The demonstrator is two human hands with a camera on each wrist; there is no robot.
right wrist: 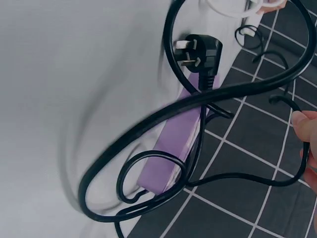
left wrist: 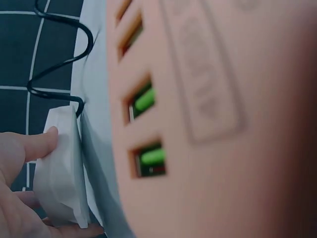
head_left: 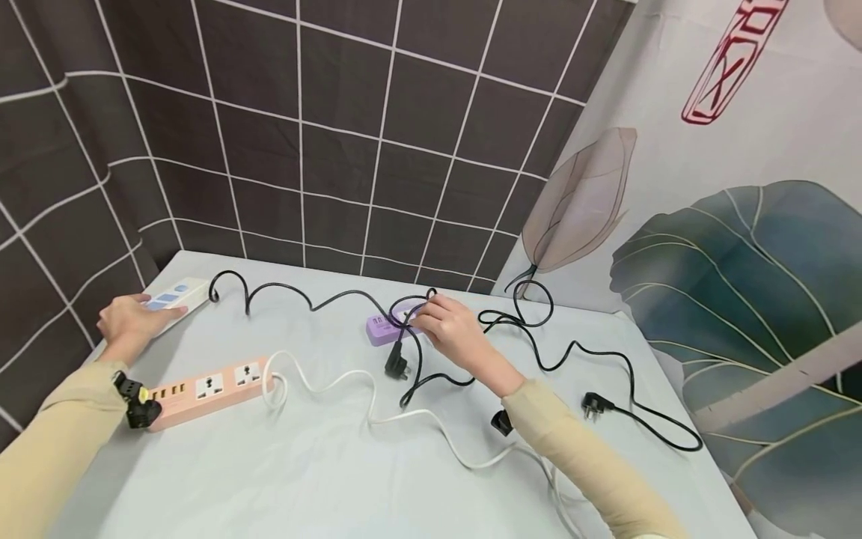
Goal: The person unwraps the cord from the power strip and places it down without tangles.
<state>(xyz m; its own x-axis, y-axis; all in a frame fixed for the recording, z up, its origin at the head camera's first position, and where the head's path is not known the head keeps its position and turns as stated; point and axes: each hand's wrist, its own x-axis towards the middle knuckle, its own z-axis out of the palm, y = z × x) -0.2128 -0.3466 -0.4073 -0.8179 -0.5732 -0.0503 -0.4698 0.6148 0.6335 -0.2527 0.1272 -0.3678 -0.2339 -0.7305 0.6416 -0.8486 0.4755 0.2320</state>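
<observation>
At the table's far left corner my left hand (head_left: pixel 131 323) grips a white power strip (head_left: pixel 191 297) with blue sockets; thumb and fingers lie on opposite sides of it in the left wrist view. My right hand (head_left: pixel 454 333) pinches a loop of black cord (right wrist: pixel 237 176) above the purple power strip (head_left: pixel 381 330). That strip is partly hidden behind the cord loops and hand. Beside it hangs a black three-pin plug (right wrist: pixel 204 53), its cord passing through the tangle. Nearer my left forearm lies a pink power strip (head_left: pixel 222 397) with USB ports.
A white cord (head_left: pixel 404 414) snakes rightward from the pink strip. Another black plug (head_left: pixel 595 404) lies at right on its looping cord, and a further black plug (head_left: pixel 501 422) shows beside my right sleeve. A dark gridded curtain (head_left: pixel 337 150) borders the table's back edge.
</observation>
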